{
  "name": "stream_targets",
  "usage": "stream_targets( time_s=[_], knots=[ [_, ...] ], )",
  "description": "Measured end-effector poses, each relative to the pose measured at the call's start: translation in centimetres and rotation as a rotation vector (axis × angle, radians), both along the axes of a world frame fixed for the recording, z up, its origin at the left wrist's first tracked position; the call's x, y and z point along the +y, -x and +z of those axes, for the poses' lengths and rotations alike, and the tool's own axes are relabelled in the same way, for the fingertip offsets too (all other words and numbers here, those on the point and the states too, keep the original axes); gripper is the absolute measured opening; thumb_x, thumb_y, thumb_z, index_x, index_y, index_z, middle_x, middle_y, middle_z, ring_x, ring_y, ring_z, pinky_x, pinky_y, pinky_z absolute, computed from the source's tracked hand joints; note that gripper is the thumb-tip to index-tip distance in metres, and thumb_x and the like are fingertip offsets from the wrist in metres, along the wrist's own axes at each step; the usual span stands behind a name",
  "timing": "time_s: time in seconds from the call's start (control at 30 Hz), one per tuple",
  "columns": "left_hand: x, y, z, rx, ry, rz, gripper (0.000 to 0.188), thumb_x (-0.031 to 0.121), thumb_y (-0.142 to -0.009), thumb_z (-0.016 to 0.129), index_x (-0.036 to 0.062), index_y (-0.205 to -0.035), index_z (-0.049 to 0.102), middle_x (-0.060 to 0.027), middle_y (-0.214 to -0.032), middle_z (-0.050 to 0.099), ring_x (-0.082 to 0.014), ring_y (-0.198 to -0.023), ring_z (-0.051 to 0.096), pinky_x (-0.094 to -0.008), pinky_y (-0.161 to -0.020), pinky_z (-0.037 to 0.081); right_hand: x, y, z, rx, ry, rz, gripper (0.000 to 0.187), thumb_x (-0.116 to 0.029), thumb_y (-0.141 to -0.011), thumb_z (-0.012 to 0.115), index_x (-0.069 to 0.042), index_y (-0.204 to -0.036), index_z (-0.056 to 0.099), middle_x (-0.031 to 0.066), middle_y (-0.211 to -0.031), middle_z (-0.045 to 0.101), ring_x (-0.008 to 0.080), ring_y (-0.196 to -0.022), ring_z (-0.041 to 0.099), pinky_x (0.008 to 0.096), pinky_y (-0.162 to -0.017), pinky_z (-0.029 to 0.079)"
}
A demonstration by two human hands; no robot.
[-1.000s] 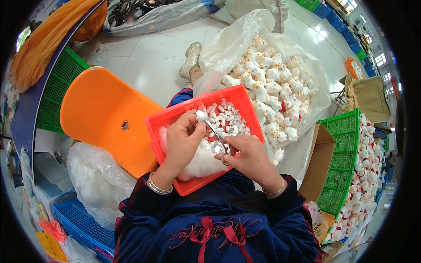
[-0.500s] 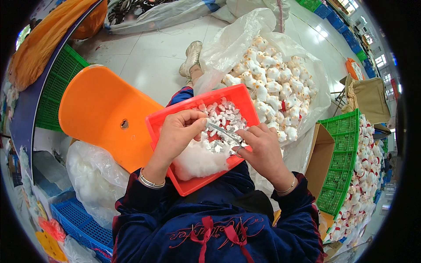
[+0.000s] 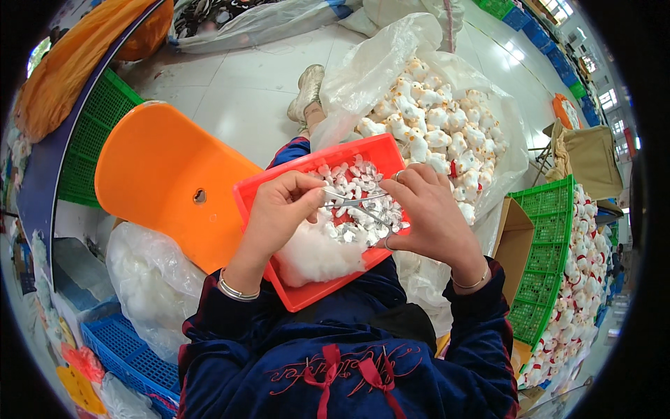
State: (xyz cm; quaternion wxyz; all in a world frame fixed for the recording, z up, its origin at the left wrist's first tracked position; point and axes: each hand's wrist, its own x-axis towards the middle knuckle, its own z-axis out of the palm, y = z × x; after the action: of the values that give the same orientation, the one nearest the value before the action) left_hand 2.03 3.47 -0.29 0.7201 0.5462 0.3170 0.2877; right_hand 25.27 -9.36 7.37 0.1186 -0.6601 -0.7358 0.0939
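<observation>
My left hand (image 3: 287,213) pinches a small white piece (image 3: 322,187), mostly covered by the thumb and forefinger. In my right hand (image 3: 434,213) is a pair of silver forceps (image 3: 357,203), thumb and finger in its rings. Its handles are spread apart, and its slim tips reach the piece at my left fingertips. Both hands are above a red plastic tray (image 3: 300,300) on my lap. Many small white and silvery pieces (image 3: 357,174) lie in the tray, beside a clump of white stuffing (image 3: 314,258) at the near side.
Beyond the tray at right, a clear plastic bag (image 3: 391,49) holds many white plush toys (image 3: 436,126). An orange stool (image 3: 167,167) stands at left, above a bag of stuffing (image 3: 150,272) and a blue crate (image 3: 125,353). Green crates (image 3: 544,244) with more toys line the right.
My right hand has moved slightly right and up, and its fingers have spread the forceps' handles apart. My left hand stays almost in place with its pinch.
</observation>
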Motion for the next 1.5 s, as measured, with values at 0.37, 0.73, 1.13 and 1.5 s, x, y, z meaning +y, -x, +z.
stream_targets(
  time_s=[0.37,0.73,1.13,1.5],
  knots=[
    [0.2,0.3,-0.1,-0.079,0.108,0.030,0.013,0.008,-0.100,0.066,-0.0009,-0.108,0.071,-0.0055,-0.090,0.073,-0.0077,-0.070,0.063,-0.0217,-0.066,0.052,-0.4,-0.3,0.6,-0.095,0.021,0.016,0.048,-0.029,-0.072,0.087,-0.015,-0.115,0.073,0.0019,-0.099,0.064,0.0236,-0.103,0.058,0.0416,-0.088,0.040],
    [-0.3,-0.2,0.1,-0.016,0.040,0.004,0.013,0.006,-0.099,0.067,-0.0017,-0.108,0.072,-0.0047,-0.091,0.072,-0.0070,-0.072,0.063,-0.0219,-0.067,0.053,0.0,0.4,0.7,-0.100,0.126,0.039,0.037,-0.028,-0.078,0.083,-0.014,-0.110,0.074,0.0045,-0.091,0.065,0.0255,-0.096,0.061,0.0427,-0.084,0.040],
    [-0.1,0.2,-0.5,-0.161,0.267,0.043,0.007,0.005,-0.099,0.064,0.0005,-0.102,0.068,-0.0044,-0.083,0.069,-0.0069,-0.063,0.059,-0.0221,-0.058,0.051,-0.7,-0.8,-1.6,0.142,0.007,-0.022,0.070,-0.033,-0.061,0.093,-0.009,-0.122,0.067,0.0119,-0.113,0.062,0.0328,-0.117,0.055,0.0464,-0.098,0.043],
    [-0.3,0.2,-0.3,-0.150,0.204,0.062,0.011,0.006,-0.101,0.063,-0.0019,-0.105,0.070,-0.0049,-0.086,0.070,-0.0077,-0.066,0.061,-0.0220,-0.061,0.051,-0.8,0.1,-0.8,-0.020,0.016,-0.009,0.045,-0.028,-0.072,0.088,-0.012,-0.111,0.073,0.0035,-0.095,0.065,0.0251,-0.097,0.059,0.0398,-0.083,0.041]
  ],
)
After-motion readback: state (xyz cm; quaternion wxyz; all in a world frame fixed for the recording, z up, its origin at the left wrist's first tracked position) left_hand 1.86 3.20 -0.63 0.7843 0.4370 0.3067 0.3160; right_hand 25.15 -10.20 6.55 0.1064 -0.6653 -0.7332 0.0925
